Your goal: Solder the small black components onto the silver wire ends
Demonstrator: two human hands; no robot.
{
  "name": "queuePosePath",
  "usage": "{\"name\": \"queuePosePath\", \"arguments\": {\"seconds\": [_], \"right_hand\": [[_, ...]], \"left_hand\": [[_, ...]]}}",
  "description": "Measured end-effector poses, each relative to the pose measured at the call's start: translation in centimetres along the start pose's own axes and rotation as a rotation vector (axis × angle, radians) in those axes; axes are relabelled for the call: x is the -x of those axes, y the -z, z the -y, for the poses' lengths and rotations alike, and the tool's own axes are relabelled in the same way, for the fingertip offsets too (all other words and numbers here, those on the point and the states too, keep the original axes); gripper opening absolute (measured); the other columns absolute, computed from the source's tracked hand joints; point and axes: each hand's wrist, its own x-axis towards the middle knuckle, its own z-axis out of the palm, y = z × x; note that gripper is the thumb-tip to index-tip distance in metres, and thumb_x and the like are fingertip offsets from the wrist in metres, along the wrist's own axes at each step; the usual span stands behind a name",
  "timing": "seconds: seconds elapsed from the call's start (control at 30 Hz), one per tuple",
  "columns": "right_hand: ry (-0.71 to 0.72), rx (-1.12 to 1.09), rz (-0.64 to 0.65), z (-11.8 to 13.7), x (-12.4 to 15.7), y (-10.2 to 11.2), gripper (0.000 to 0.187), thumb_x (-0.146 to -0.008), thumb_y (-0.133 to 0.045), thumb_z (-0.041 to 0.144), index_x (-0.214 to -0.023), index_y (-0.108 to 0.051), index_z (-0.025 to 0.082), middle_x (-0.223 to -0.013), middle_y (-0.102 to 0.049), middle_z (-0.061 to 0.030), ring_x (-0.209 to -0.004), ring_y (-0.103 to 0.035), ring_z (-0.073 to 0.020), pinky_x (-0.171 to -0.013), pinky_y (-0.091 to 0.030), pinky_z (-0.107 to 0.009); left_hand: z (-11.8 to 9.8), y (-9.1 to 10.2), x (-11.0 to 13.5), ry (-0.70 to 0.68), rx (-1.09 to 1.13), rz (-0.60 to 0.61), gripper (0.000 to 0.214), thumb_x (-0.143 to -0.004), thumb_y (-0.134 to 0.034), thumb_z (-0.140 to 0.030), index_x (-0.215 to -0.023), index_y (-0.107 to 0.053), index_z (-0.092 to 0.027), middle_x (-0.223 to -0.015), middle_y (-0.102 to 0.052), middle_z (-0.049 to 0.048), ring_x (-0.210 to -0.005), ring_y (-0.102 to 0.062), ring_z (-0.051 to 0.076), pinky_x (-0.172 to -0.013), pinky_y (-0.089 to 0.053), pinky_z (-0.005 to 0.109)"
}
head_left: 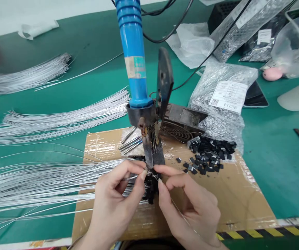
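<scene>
My left hand (120,194) has thumb and index finger pinched on a small piece (149,173) just under the iron's tip – it is too small for me to tell its shape. My right hand (191,201) has its index finger and thumb almost together on a thin wire (176,208), which slants down across my palm. Both sets of fingertips sit close, a narrow gap between them at the tip.

Room is tight in front: the soldering iron (135,52) stands above my fingers, its blue handle up and tip down, with an upright dark metal plate (164,80) just to its right and a fan (182,126) behind. Black parts (151,191) lie under my fingers. On the left, a near bundle of white wires (47,180) runs up to my hand, its strands crossing the cardboard's left edge. To the right there is more room – bare cardboard (232,198) reaches from my knuckles to its slanting right edge, with a pile of small black pieces (209,156) farther back.

The cardboard lies on a green table (276,166), whose front edge bears black-and-yellow striped tape (258,233). At the left, 2 more bundles lie beyond: a middle bundle (68,118) and a far bundle (26,74). Back right, a labelled bubble-wrap bag (222,80) partly covers a dark flat device (256,95).
</scene>
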Motion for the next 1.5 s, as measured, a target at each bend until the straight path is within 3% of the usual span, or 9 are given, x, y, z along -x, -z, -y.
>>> {"name": "queuePosePath", "arguments": {"seconds": [0.27,0.53,0.77,1.5], "right_hand": [[0.011,0.002,-0.056,0.1,0.2,-0.4,0.017,-0.088,-0.069,0.005,-0.085,-0.063,0.021,-0.103,-0.084,-0.0064,-0.082,-0.082,-0.0154,-0.081,-0.066,-0.022],[0.05,0.008,-0.039,-0.1,0.0,-0.3,0.018,-0.087,-0.069,0.003,-0.086,-0.062,0.019,-0.103,-0.083,-0.009,-0.09,-0.082,-0.0149,-0.083,-0.064,-0.018],[0.13,0.052,-0.052,0.4,-0.7,-0.1,0.019,-0.084,-0.069,-0.001,-0.085,-0.064,0.017,-0.091,-0.082,-0.0091,-0.089,-0.082,-0.0131,-0.085,-0.061,-0.013],[0.137,0.041,-0.057,0.4,-0.8,-0.3,0.019,-0.084,-0.07,-0.003,-0.088,-0.067,0.015,-0.092,-0.083,-0.0101,-0.088,-0.082,-0.0132,-0.085,-0.062,-0.014]], "left_hand": [[-0.1,-0.1,0.0,0.013,-0.009,-0.019,0.01,-0.092,-0.072,-0.017,-0.083,-0.074,-0.023,-0.091,-0.077,0.0006,-0.078,-0.073,0.014,-0.065,-0.055,0.018],[0.1,0.0,0.0,0.0,-0.022,0.004,0.012,-0.093,-0.07,-0.017,-0.083,-0.073,-0.023,-0.086,-0.075,-0.0005,-0.074,-0.07,0.013,-0.06,-0.051,0.017],[0.0,-0.1,0.1,-0.027,-0.041,-0.009,0.013,-0.093,-0.07,-0.017,-0.083,-0.073,-0.024,-0.089,-0.076,-0.0018,-0.074,-0.071,0.012,-0.06,-0.051,0.017],[0.1,0.0,0.2,-0.033,-0.061,-0.008,0.012,-0.093,-0.071,-0.019,-0.083,-0.073,-0.024,-0.087,-0.076,-0.0007,-0.079,-0.073,0.015,-0.063,-0.054,0.018]]}}
